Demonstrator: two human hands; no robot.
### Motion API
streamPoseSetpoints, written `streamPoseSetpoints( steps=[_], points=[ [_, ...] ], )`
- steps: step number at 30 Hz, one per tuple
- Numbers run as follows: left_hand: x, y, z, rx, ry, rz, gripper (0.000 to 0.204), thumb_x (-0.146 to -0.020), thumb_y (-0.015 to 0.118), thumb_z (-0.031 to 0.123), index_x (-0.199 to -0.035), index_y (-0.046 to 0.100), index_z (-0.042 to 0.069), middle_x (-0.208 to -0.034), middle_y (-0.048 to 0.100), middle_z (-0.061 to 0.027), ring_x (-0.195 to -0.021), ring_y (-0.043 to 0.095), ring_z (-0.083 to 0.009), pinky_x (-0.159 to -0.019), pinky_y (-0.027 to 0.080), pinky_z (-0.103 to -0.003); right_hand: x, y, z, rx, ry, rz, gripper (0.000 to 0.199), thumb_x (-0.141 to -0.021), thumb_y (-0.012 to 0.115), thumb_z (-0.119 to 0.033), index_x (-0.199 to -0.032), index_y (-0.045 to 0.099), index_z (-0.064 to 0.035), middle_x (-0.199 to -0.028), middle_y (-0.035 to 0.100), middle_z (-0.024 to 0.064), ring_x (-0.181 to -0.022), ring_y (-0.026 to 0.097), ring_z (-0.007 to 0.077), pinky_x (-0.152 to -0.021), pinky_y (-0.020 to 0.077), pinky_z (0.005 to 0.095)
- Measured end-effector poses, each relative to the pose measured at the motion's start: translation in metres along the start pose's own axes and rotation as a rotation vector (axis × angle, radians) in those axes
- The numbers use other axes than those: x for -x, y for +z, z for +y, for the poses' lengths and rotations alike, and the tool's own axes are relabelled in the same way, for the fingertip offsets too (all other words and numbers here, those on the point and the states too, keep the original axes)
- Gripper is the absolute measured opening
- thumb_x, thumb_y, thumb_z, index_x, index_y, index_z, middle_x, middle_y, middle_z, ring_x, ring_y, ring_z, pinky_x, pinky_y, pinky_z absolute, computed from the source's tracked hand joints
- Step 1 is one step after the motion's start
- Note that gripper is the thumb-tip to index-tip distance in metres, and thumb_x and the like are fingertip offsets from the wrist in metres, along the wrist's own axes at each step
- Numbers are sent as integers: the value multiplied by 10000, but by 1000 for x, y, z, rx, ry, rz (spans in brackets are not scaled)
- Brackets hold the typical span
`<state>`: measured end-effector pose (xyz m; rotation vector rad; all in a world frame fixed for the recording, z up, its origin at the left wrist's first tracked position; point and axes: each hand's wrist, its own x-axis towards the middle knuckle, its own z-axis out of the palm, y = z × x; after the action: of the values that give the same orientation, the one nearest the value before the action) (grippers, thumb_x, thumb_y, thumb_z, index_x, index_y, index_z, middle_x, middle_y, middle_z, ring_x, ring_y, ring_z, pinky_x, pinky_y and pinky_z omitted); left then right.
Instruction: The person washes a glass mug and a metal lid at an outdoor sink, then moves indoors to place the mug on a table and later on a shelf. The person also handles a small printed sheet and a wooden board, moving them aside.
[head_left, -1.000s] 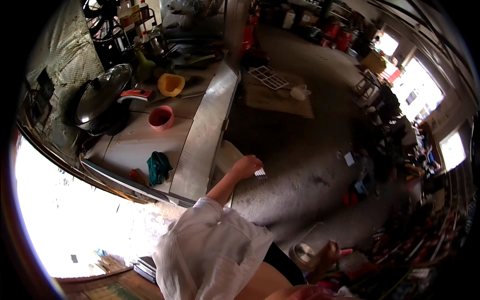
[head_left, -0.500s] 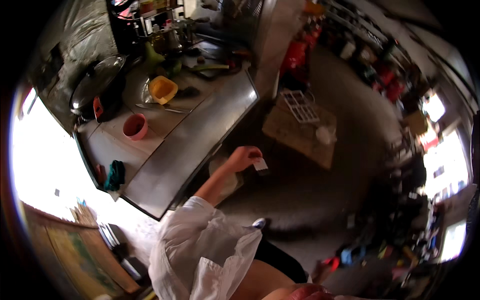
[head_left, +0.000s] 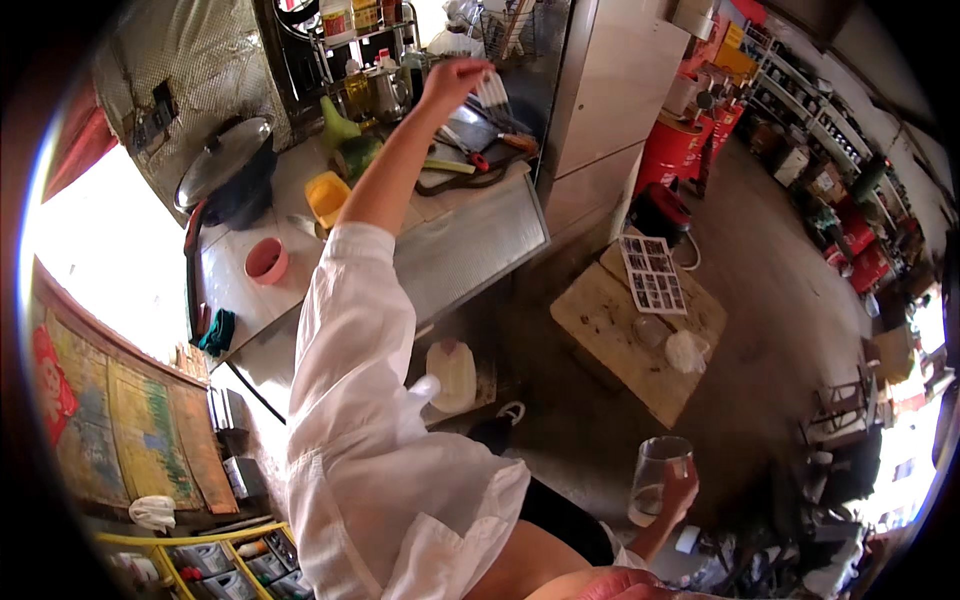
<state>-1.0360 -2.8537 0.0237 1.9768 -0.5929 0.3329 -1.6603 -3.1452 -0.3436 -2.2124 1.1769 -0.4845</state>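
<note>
Visibly, right fingers [head_left: 680,482] grip a clear glass [head_left: 655,472], contents unclear; left fingers [head_left: 474,68] pinch something white [head_left: 492,92].

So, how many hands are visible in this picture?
2: the left hand above the counter, the right hand at lower right, holding a clear glass.

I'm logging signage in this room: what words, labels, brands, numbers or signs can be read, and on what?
No text here is clear enough to quote.
Jars on the rack: labels too small to read.
Red drums: any markings too blurred to read.
White gridded sheet: details too small to read.
Clear glass in the right hand: no text visible.
</note>
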Motion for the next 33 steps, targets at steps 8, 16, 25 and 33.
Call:
streamPoseSetpoints(
  steps=[8,16,25,33],
  points=[
    [-310,32,-94,214,124,121,109,-771,688,124,-865,691,68,-793,674,-19,-628,586,-92,-586,494,-239,-157,26,-38,-232,146,77,426,-787,650,-201,-1117,567,55,-1059,627,159,-960,592,233,-841,446,315],
    [-355,92,-101,-44,221,143,115,-737,716,177,-834,717,114,-722,662,10,-603,566,-75,-573,472,-250,-238,54,-37,-153,110,-2,387,-767,663,-230,-1013,608,63,-947,641,208,-891,614,269,-807,455,343],
    [-384,101,-98,-346,210,163,135,-745,698,259,-841,729,169,-686,665,20,-591,585,-81,-573,471,-248,-319,53,-77,-235,87,-149,334,-764,634,-177,-1020,606,35,-898,646,190,-831,617,263,-744,459,354],
    [-334,114,-50,-654,152,241,157,-779,655,249,-874,713,137,-743,678,-58,-661,640,-169,-628,502,-297,-363,74,-75,-263,9,-93,455,-764,647,-181,-1138,550,60,-1041,621,194,-962,592,241,-844,440,324]
  ],
)
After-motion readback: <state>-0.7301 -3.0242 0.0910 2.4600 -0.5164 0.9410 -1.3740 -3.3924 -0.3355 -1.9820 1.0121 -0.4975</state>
